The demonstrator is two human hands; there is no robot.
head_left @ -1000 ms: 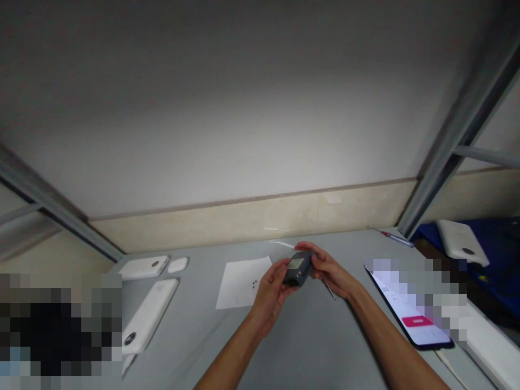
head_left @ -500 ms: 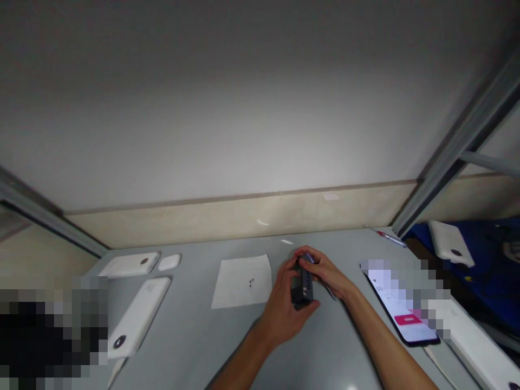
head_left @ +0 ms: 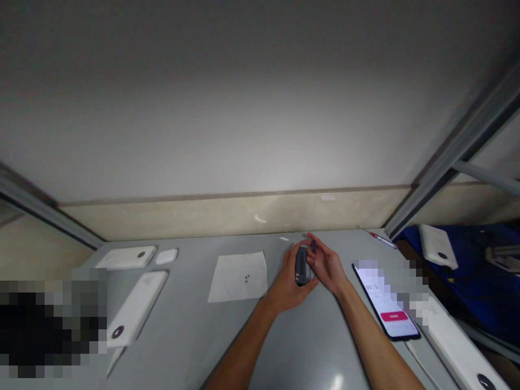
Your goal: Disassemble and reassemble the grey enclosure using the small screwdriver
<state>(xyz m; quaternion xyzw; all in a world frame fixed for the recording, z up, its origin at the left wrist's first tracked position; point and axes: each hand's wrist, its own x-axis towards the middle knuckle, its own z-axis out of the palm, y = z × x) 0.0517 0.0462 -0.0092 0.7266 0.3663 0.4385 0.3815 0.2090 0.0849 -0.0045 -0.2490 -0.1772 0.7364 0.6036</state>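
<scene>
Fingers of the left hand clasp a grey box between the two hands; those of the right hand curl round a dark handle at its one o'clock. Paper bearing dark specks lies at nine, a phone at four, a slim tool at two.

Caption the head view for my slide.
Left hand grips a dark slotted box beside the right hand; tiny dark pieces lie on white paper.
</scene>
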